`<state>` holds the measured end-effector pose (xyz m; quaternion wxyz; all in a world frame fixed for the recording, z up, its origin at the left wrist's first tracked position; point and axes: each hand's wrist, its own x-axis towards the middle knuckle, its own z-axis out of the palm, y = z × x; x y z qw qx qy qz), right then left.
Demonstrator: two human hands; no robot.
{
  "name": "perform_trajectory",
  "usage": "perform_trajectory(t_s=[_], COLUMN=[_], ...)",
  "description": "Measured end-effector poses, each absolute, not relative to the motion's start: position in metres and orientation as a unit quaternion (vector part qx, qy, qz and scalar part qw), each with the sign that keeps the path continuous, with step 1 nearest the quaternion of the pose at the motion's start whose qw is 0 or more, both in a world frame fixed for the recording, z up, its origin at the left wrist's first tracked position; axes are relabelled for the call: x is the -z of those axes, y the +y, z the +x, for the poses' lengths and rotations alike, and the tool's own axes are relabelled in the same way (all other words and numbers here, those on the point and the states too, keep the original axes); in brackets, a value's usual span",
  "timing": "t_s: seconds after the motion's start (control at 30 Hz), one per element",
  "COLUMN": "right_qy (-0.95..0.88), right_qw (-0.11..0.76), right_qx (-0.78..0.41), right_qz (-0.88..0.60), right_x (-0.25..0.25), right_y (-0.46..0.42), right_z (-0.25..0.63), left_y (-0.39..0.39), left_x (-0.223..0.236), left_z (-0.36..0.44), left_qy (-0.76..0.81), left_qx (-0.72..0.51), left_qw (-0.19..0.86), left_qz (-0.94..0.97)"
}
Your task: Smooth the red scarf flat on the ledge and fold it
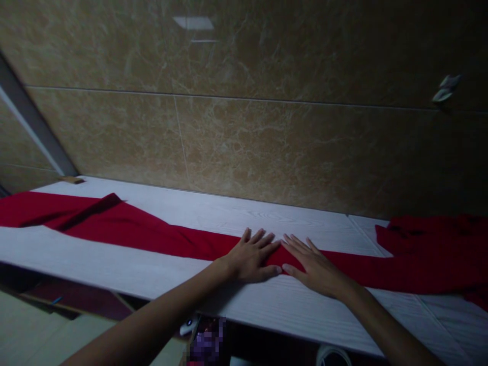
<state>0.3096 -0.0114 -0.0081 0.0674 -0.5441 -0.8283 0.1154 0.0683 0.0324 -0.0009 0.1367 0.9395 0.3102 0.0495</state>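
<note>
Nearest, at six o'clock, a blurry purple thing (208, 343) is seen below the edge of a white table (95, 262). On the table a long red cloth (145, 229) is laid, stretched from nine o'clock, past the middle, to four o'clock. By its look, the cloth should be light, soft and floppy, easily creased and not easily broken. It may be slid about if only pushed, so it would best be held by its long edges, with a pinch at two spots. It is pressed from above by both hands, side by side, with nothing gripped. The left hand (253, 259), at six o'clock, is laid palm down, with the fingers spread and the thumb stuck out. The right hand (314, 267), near five o'clock, is set the same way, and is turned in toward the left one. The fingertips are almost brought together; whether they touch cannot be told. Just below nine o'clock, a fold (110, 202) is stuck up in the cloth. Between three and four o'clock, more red cloth is bunched in a heap (438, 239). Farthest, at twelve o'clock, a shiny brown wall (247, 147) is seen.
</note>
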Motion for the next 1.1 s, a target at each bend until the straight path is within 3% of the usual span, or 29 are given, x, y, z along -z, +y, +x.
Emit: perform_trajectory(t_s=[0.53, 1.1], right_qy=[-0.829, -0.833], right_qw=[0.035, 0.064], right_qx=[-0.102, -0.104], right_qz=[-0.550, -0.540], right_x=[0.014, 0.017], right_y=[-0.010, -0.011], right_z=[0.318, 0.320], left_y=[0.035, 0.037], left_x=[0.011, 0.012], left_z=[0.066, 0.065], left_qy=[0.303, 0.301], left_qx=[-0.101, -0.113], left_qw=[0.136, 0.147], left_qz=[0.938, 0.936])
